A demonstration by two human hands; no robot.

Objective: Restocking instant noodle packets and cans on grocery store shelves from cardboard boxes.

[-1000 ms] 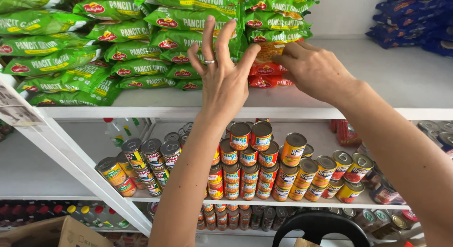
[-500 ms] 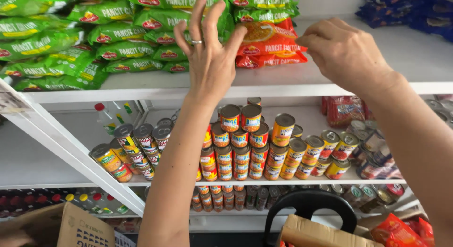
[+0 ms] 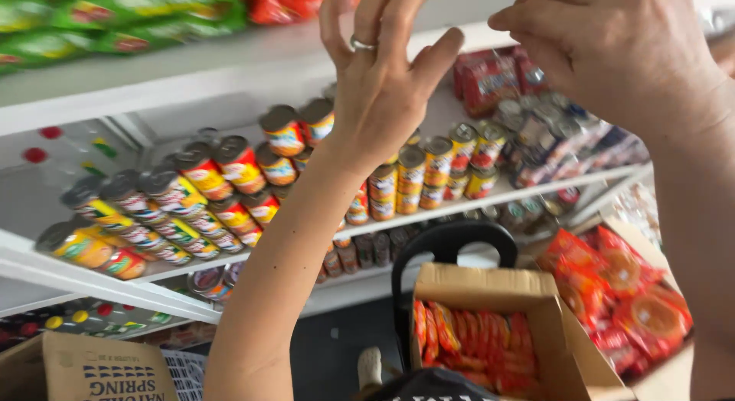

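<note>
**Hands up at the top shelf, stock waiting below**

Nearest to us, our left hand (image 3: 383, 79) is raised with fingers spread wide and the palm empty, a ring on one finger. Our right hand (image 3: 612, 52) hangs beside it, fingers curled loosely downward; we see nothing in it, though its fingertips are partly hidden, so whether it pinches something small we cannot tell. Both hands sit just below the red packets (image 3: 295, 1) on the top shelf (image 3: 176, 75), not touching them.

We judge that we are between placements in a shelf-stocking job: nothing is gripped. The next move would call for lowering a hand to the open cardboard box (image 3: 490, 294), where orange-red packets (image 3: 475, 340) stand packed on edge, and pinching a few free without crushing them.

Beside that box, loose orange packets (image 3: 620, 294) fill a second carton. A black handle (image 3: 452, 244) arches behind the box.

Farther back, rows of cans (image 3: 230, 186) stand stacked on the white middle shelf (image 3: 99, 282), with foil-topped tins (image 3: 543, 117) to the right. Green packets (image 3: 99, 18) line the top shelf at left. Another printed carton (image 3: 99, 370) sits low left.
</note>
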